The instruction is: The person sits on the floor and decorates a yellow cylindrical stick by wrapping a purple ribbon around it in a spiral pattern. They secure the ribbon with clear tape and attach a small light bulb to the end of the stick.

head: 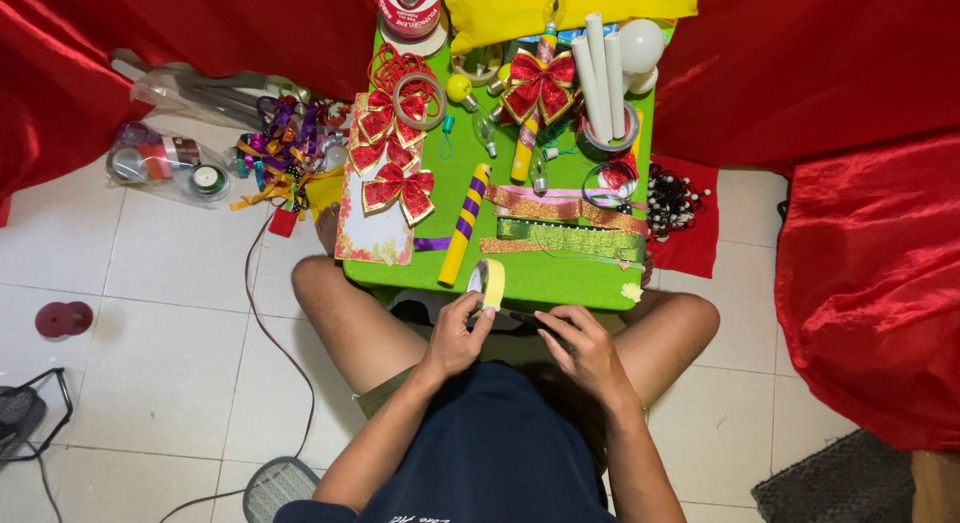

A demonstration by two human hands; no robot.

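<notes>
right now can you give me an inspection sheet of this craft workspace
surface: small green table, crowded with craft pieces, on a white tiled floor
job's things: roll of pale yellow tape held upright at the table's near edge by the left hand; right hand holds a dark thin tool beside the roll
clutter: red and gold bows, glitter ribbon strips, yellow and purple striped tube, white tubes, light bulbs
grips: both hands closed on their items
cables: thin dark cable running across the floor on the left
surroundings: red satin cloth draped around, clear bag of spools, loose ribbons on the floor
</notes>
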